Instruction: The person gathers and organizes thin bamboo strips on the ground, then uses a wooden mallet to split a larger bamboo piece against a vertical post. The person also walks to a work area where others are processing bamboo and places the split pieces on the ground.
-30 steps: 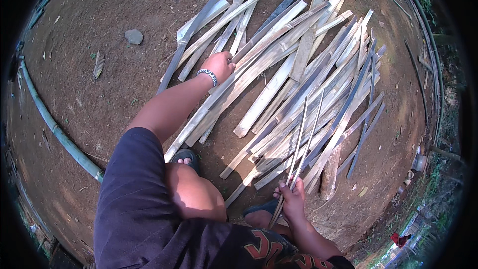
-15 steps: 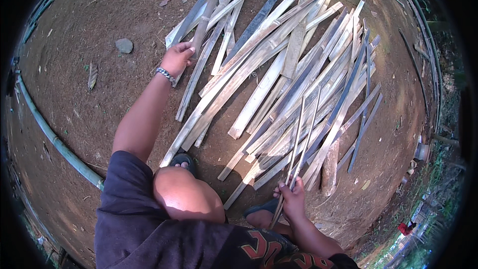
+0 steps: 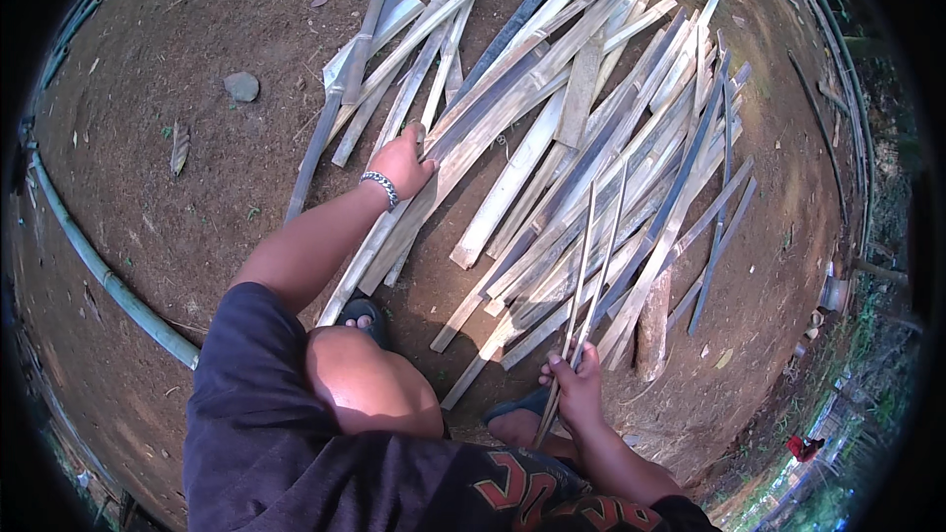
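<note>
- Left hand (image 3: 399, 167) is touching a flat strip (image 3: 483, 123) extending toward its two o'clock; whether it is gripping, I cannot tell.
- Right hand (image 3: 576, 384) is gripping two thin sticks (image 3: 598, 278) pointing between twelve and one.
- More strips (image 3: 572, 222) are lying at its twelve.

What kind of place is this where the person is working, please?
It looks like an outdoor yard, perhaps a rural one: bare brown soil in sunlight, a dry fallen leaf on it, and a loose spread of long split strips, probably bamboo, lying on the ground.
</note>
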### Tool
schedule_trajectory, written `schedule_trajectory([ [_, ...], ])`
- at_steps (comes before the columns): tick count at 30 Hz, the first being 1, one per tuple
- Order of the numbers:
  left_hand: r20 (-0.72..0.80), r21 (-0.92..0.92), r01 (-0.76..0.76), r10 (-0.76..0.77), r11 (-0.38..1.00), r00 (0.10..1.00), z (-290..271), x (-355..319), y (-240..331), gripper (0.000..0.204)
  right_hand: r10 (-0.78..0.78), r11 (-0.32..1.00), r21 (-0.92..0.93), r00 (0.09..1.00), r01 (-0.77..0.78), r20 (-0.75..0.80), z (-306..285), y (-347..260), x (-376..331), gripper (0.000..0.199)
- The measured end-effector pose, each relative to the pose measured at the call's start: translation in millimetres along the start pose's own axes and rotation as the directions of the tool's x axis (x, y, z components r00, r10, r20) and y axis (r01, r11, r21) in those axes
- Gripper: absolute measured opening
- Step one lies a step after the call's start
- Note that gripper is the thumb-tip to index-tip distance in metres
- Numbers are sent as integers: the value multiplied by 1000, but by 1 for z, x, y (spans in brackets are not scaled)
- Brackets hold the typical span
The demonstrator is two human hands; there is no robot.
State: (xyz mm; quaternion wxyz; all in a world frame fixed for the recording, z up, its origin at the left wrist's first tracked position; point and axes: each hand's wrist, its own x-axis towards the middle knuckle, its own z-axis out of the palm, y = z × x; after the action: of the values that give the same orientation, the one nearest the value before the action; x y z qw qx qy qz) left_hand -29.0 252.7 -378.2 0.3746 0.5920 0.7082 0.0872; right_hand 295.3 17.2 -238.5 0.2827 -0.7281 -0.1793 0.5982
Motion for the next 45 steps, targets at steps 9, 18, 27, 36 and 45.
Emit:
schedule_trajectory([
  [9, 68, -434, 6, 25, 901, 997, -9, 37, -64, 53, 2, 1000, -13, 1000, -2, -6, 3, -1, 0, 41],
  [18, 147, -721, -7, 163, 693, 976, -30, 48, -78, 37, 6, 1000, -21, 1000, -5, 21, 5, 1, 0, 41],
  [27, -507, 48, -54, 71, 997, 859, -58, 32, -65, 54, 16, 999, -34, 1000, -16, 12, 5, 2, -1, 41],
  [36, -146, 66, -119, 127, 991, 981, 13, -29, -26, 50, -55, 996, -63, 997, 58, 59, -1, 11, 7, 44],
  [45, 40, -57, 26, -24, 998, 999, 15, -14, -26, 52, -74, 997, -27, 996, 76, 53, -6, 16, 9, 46],
])
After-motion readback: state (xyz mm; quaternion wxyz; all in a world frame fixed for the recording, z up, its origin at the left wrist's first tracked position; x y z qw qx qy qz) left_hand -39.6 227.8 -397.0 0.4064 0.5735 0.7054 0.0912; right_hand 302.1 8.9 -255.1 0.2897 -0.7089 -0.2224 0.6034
